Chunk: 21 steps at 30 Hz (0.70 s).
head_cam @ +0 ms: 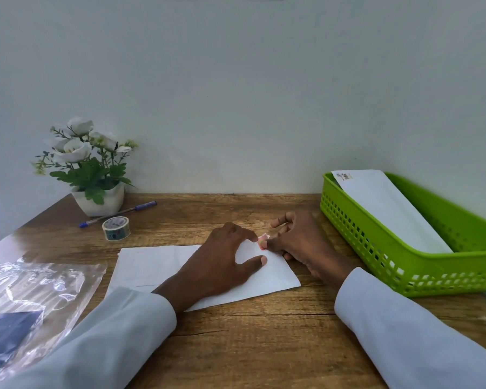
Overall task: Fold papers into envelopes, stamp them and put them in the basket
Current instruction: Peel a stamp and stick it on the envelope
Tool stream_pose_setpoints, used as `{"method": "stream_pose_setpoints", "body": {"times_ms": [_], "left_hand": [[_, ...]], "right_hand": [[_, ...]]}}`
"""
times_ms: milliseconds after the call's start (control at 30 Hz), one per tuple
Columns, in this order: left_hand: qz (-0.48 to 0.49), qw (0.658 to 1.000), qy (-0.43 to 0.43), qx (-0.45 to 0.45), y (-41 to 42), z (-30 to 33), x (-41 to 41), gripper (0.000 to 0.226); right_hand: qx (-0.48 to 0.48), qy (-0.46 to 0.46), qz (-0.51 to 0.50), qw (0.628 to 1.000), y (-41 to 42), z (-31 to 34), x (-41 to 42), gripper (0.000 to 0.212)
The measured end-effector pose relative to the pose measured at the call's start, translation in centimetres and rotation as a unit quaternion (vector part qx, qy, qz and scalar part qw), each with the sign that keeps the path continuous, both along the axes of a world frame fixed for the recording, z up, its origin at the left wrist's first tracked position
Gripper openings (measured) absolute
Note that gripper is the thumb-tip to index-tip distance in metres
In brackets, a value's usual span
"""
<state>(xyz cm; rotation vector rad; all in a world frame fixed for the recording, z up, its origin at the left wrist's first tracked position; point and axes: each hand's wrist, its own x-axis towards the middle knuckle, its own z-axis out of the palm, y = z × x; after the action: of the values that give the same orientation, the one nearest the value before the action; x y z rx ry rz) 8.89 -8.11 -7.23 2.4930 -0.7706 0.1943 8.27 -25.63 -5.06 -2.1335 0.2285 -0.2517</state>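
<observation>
Nearest us, at the desk's (264, 332) near left corner, lies a clear plastic bag (34, 293) with something dark blue inside; toward the middle we see the white envelope (157, 265) flat on the wood, the left hand (222, 262) pressing it with straightened fingers, grasping nothing; just beyond, at the envelope's far right corner, the right hand (298, 240) pinches a small reddish stamp (263, 240) against the paper; along the right edge stands the green basket (421, 270), holding another envelope (387, 209); farther left sit a tape roll (116, 228), a blue pen (118, 214) and a potted white-flowered plant (87, 167) by the back edge.
</observation>
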Motion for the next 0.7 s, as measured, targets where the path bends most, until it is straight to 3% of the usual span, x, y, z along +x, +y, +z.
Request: {"method": "stream_pose_setpoints", "body": {"times_ms": [367,567,700], "left_hand": [[0.011,0.999,0.019,0.023,-0.1,0.2,0.3,0.059],[0.015,0.999,0.029,0.035,-0.2,0.2,0.4,0.063],[0.017,0.998,0.033,0.041,-0.2,0.3,0.3,0.063]], "right_hand": [[-0.041,0.003,-0.024,0.999,-0.2,0.1,0.9,0.042],[-0.088,-0.019,-0.021,0.996,-0.1,-0.1,1.2,0.031],[-0.142,-0.038,0.002,0.989,-0.1,-0.3,1.1,0.034]]}}
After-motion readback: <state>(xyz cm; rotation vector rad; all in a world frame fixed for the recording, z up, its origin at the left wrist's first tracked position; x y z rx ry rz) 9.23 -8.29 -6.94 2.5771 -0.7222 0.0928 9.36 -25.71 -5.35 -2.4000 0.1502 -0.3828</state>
